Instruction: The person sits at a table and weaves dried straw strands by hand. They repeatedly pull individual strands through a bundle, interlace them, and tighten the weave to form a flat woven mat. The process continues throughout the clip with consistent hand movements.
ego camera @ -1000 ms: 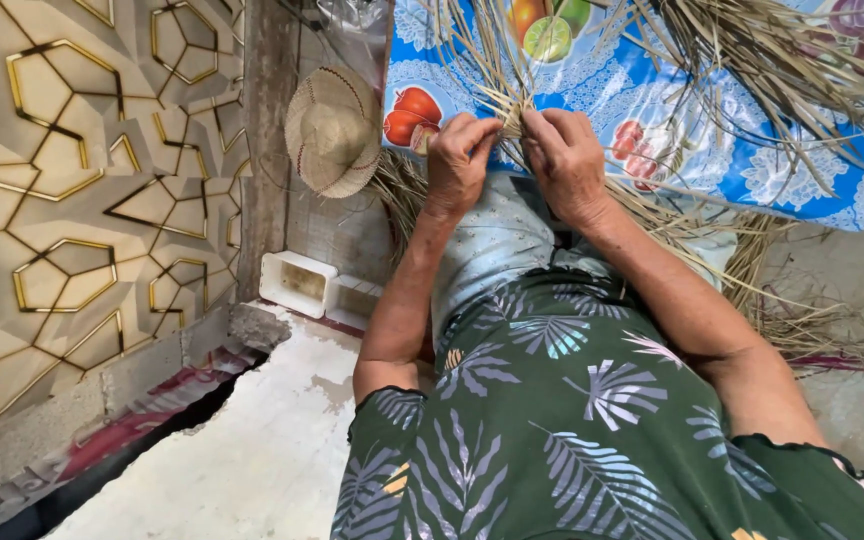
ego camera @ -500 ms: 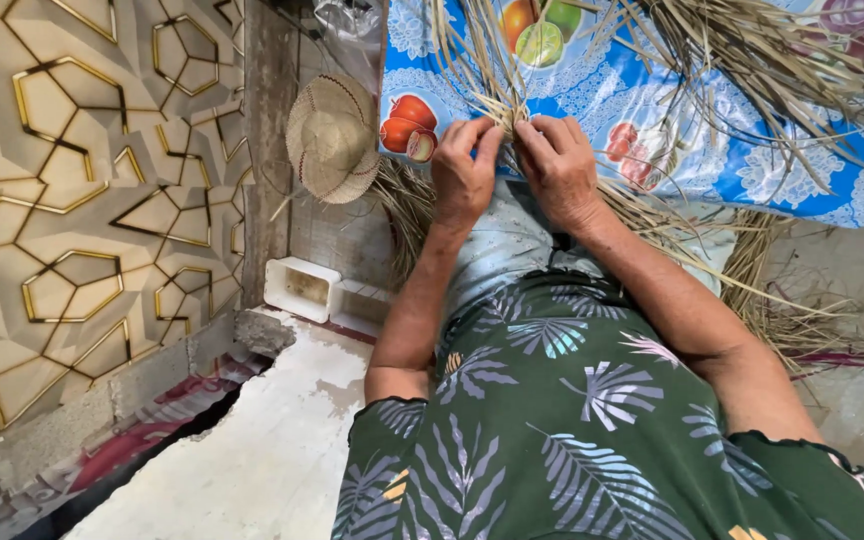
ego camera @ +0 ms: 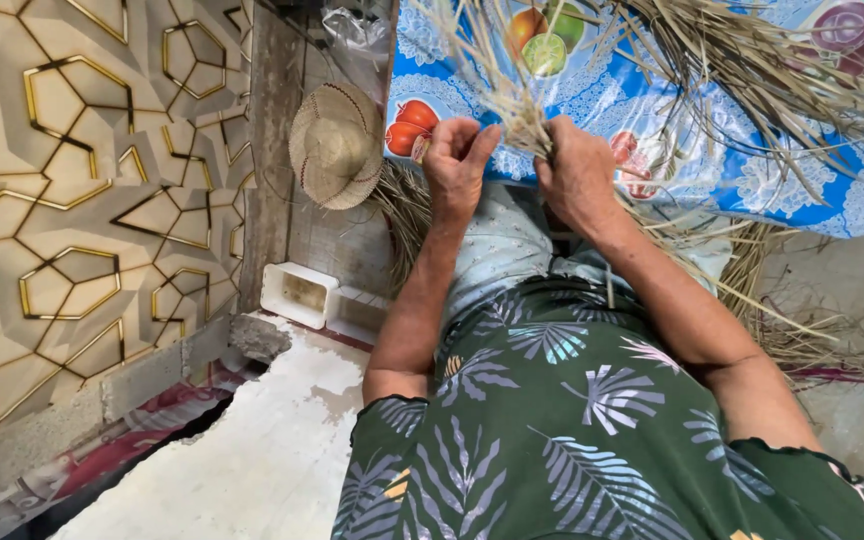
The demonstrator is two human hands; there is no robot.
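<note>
A bundle of dried straw strips rises between my two hands over my lap. My right hand is closed around the bundle's base. My left hand sits just to the left of it, fingers curled and fingertips pinching a few strips at the bundle's edge. More loose straw fans out over a blue cloth with fruit prints. My pale trousers and green leaf-print shirt fill the lower frame.
A small woven straw hat hangs or leans on a wooden post to the left. Two white rectangular tubs stand below it. A beige wall panel with gold geometric lines fills the left. Straw litter lies at right.
My hands have drawn slightly apart on the bundle, and my left hand's fingers have loosened and shifted left. The view has shifted a little.
</note>
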